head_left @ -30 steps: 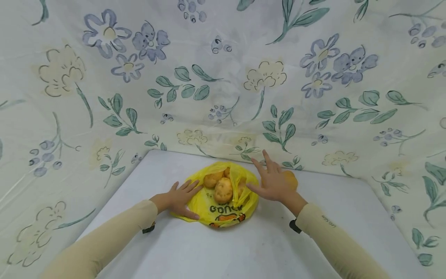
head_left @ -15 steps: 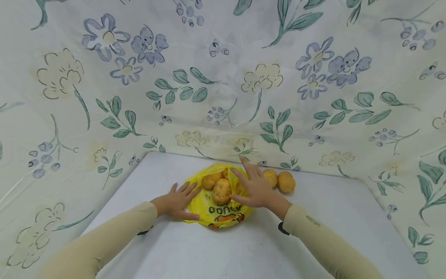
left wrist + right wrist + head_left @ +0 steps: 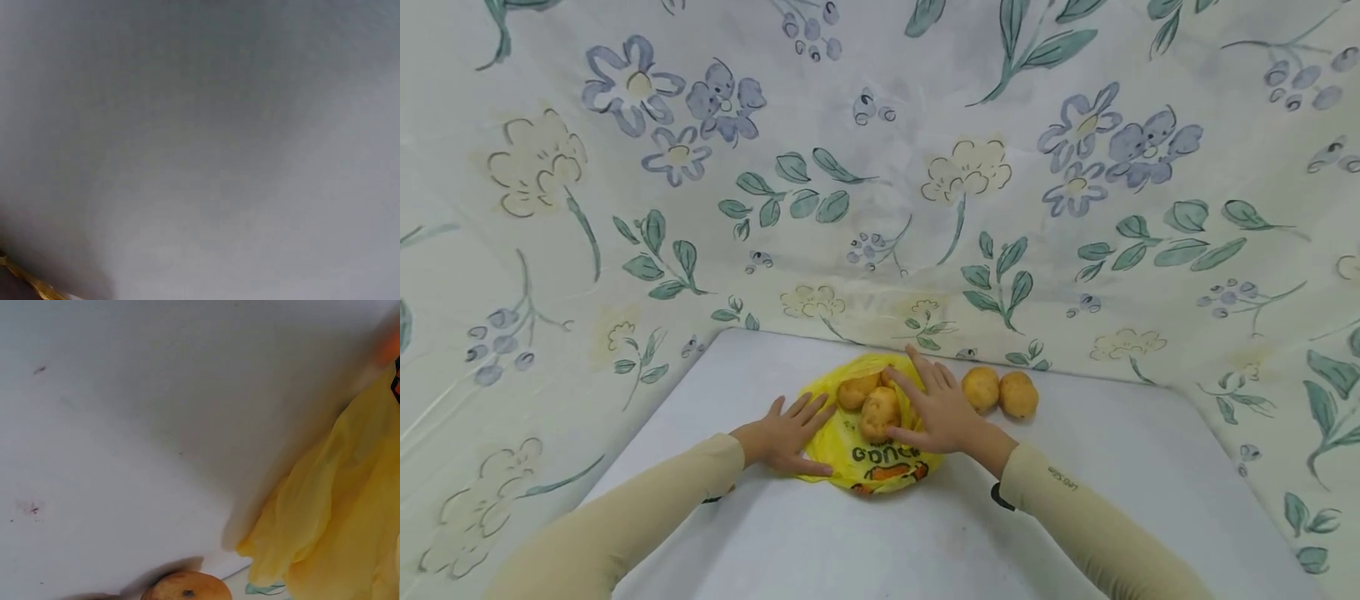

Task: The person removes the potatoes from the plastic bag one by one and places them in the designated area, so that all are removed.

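A yellow plastic bag with dark print lies on the white table, its mouth spread wide. Several potatoes sit in it, the front potato showing most clearly. My left hand rests with spread, straight fingers on the bag's left edge. Over the bag's right side, my right hand touches the plastic with extended fingers and covers part of it. In the right wrist view the yellow bag hangs in folds at the right. The left wrist view shows mostly blurred table surface.
Two loose potatoes lie right of the bag near the table's back edge: a nearer one and one farther right. Behind the white table rises a flower-patterned cloth, which also flanks both sides.
My right hand has moved left from beside the bag onto its right side, uncovering the two loose potatoes. My left hand has stayed at the bag's left edge.
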The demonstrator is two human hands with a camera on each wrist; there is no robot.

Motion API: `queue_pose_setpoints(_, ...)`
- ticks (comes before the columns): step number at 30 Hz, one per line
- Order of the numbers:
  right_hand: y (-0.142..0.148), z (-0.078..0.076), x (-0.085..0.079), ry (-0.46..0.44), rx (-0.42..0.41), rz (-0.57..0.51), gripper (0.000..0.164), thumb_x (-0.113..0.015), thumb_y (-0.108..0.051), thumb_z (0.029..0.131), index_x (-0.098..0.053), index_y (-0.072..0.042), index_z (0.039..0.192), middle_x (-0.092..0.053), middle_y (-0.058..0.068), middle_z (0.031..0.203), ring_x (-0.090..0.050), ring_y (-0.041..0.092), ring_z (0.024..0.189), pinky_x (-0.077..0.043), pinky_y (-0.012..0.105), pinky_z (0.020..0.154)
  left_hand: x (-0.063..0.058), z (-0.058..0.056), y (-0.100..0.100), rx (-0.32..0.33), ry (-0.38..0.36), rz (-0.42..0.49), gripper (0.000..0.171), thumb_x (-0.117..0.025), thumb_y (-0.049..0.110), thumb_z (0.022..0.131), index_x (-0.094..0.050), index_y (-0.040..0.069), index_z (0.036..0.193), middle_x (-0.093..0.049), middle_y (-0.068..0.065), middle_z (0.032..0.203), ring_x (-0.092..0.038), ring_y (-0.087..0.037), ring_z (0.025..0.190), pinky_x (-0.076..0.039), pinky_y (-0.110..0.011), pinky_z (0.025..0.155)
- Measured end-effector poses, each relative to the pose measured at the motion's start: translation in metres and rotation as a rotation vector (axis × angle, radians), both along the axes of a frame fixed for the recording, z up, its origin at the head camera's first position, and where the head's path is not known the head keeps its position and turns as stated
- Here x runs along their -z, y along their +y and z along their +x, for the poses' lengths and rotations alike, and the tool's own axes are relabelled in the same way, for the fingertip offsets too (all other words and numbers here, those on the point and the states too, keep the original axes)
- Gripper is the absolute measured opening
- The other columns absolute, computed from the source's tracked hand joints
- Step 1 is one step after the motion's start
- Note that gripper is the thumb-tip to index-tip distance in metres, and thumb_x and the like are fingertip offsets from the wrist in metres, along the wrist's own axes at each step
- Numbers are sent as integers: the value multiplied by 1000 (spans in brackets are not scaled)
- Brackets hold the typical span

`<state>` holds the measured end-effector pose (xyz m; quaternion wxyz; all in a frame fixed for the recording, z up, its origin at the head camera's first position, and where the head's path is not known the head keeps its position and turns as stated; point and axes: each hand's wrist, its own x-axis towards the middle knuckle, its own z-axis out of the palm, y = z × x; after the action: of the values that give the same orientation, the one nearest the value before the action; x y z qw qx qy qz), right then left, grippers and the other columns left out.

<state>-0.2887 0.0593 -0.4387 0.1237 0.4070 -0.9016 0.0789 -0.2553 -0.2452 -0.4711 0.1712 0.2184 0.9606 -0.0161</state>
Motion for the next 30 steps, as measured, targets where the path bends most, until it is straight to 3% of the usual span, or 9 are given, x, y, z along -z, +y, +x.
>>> queue_pose_setpoints(12,-8,4,2,-49,9,60,88,-51,-70,89,-16,-28,159,14,11,166,-29,42,146,-20,60,119,-1,-2,2,-8,-25,-43,113,-38,89,79,-8,17,160,-1,-11,168,-4,-38,154,-8,-72,115)
queue_pose_setpoints(21,-12,1,2,8,17,78,88,-49,-73,88,-18,-28,158,11,11,167,-16,34,152,-16,59,120,-5,-3,3,-3,-23,-68,113,-36,89,80,-8,15,160,0,-12,168,-3,-39,153,-8,-72,115)
queue_pose_setpoints(30,-16,1,4,55,7,84,87,-49,-73,89,-20,-28,158,4,12,167,-17,33,152,-12,58,121,-4,-3,5,-15,-47,-93,115,-36,90,78,-7,15,160,2,-11,168,-2,-38,154,-8,-71,115)
